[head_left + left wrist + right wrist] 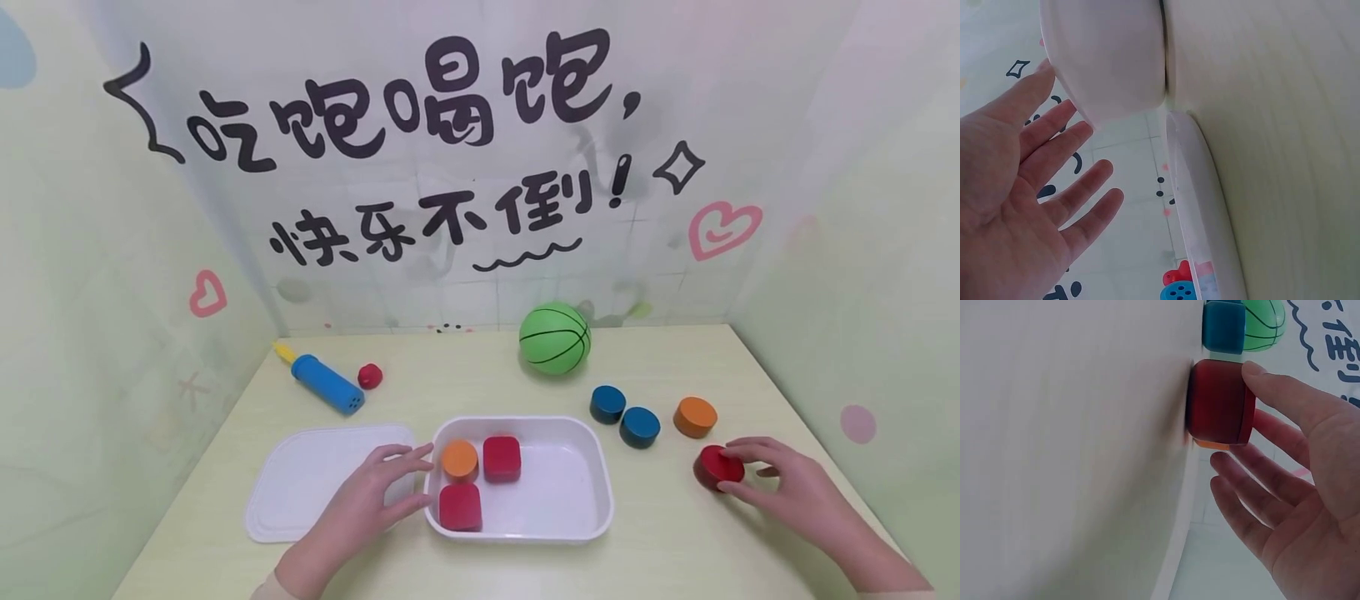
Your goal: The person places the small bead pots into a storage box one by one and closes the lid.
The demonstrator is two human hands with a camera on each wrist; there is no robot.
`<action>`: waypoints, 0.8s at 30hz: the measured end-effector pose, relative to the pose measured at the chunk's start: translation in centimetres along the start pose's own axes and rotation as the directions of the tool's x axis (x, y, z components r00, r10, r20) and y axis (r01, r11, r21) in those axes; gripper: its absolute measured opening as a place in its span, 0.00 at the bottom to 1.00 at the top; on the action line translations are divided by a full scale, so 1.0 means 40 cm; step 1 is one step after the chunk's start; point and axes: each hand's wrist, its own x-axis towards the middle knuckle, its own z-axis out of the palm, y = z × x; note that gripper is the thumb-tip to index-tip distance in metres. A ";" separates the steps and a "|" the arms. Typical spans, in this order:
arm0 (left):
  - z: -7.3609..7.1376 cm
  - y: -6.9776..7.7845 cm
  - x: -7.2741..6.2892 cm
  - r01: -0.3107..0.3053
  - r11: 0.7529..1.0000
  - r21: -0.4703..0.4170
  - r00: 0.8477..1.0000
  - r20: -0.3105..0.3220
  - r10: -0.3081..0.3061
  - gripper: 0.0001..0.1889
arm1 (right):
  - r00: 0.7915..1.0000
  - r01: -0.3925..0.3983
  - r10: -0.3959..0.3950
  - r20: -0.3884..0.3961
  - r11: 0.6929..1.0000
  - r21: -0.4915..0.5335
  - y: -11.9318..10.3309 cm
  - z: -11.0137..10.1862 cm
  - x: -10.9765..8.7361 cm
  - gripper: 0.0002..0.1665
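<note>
Currently, the worktop point(652, 525) is carrying several loose items, so stray contact is presenting the main hazard. The left hand point(367, 492) is spreading its fingers wide, holding nothing, close against the left wall of the tray point(517, 537). A sideways push there could be shifting the tray. At the back, the ball point(555, 337) is resting on its curved surface; a knock could be setting it rolling.

At the right side, well apart from the tray, the right hand point(795, 487) is pinching the red puck point(711, 468) between thumb and fingers. The thumb is bearing near the upper edge; uneven pressure could be tilting the puck or causing a slip. Just behind, the outer orange puck point(695, 415) is standing within range of a bump, and farther left the two blue pucks point(607, 403) point(640, 427) are standing near any low sideways path.

Regarding containers, the lid point(292, 475) is lying flat just beside the tray, partly hidden by the left hand. The tray is standing uncovered and is holding two red blocks point(501, 458) point(461, 507) and the inner orange puck point(459, 460). One block is occupying the front left corner; the inner orange puck is sitting directly behind it, and the other block is sitting to that puck's right.
</note>
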 end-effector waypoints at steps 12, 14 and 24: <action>0.000 -0.003 0.002 0.004 1.000 0.016 1.000 0.003 -0.004 0.25 | 0.999 0.030 -0.029 -0.037 0.999 0.016 -0.008 0.008 0.000 0.27; -0.001 -0.003 0.002 0.005 1.000 0.014 1.000 0.007 -0.005 0.25 | 0.998 0.043 -0.042 -0.045 0.999 0.017 -0.018 0.006 0.001 0.27; -0.005 0.005 0.004 0.024 1.000 -0.001 0.999 0.022 -0.024 0.25 | 0.989 0.129 -0.130 -0.070 0.992 -0.008 -0.124 0.000 0.022 0.29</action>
